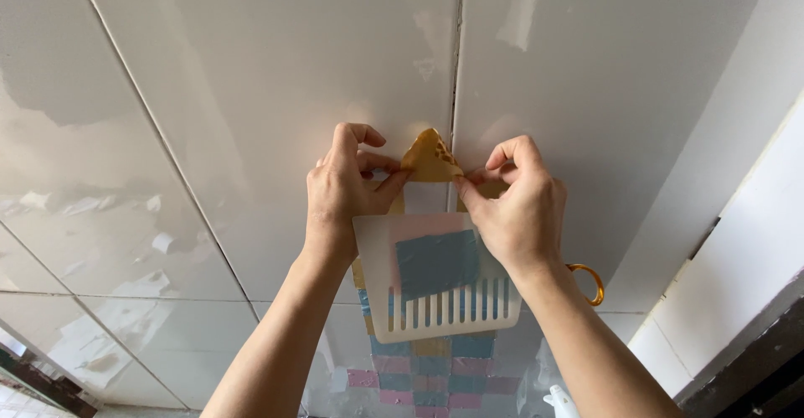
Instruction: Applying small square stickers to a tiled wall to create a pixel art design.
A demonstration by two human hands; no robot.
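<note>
Both hands pinching a yellow triangular piece [430, 158] against the white wall tile [276, 91].

Pressed just left of the vertical grout seam [456, 66], bare tile all around; left hand [342, 192] closed on its left corner, thumb and forefinger nipped; right hand [515, 209] gripping the right corner likewise; translucent slotted plastic holder [435, 288] just below, between the wrists; forearms raised from below.
</note>
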